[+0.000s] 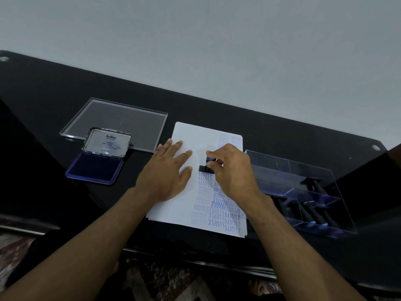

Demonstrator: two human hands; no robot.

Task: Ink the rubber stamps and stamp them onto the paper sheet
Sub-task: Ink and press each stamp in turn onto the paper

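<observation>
Black glossy desk against a plain grey wall; patterned rug visible below the near edge.

Head view only:

- Paper sheet lies mid-desk, long axis running away from the person, tilted slightly off square. Right half is covered in blue impressions: SAMPLE, FAX OUT, FRAGILE, AIR MAIL, some upside down. Left half is bare white.
- Rubber stamp stands upright on the sheet, black base down on the paper just above a stack of SAMPLE prints, blue knob on top. Base long axis runs roughly left-right across the sheet.
- Right hand has fingers and thumb curled around the stamp's knob, gripping from above; wrist over the printed column.
- Left hand lies flat, fingers straight and spread, palm down on the sheet's left part, holding nothing. Heel of the hand overhangs the left paper edge.
- Ink pad sits left of the sheet, well apart, lid hinged up, "Artline" label on it, blue pad exposed.
- Clear acrylic lid lies flat behind the ink pad.
- Clear acrylic box is right of the sheet, just beside it, compartments holding more stamps with black handles, lying tilted.
</observation>
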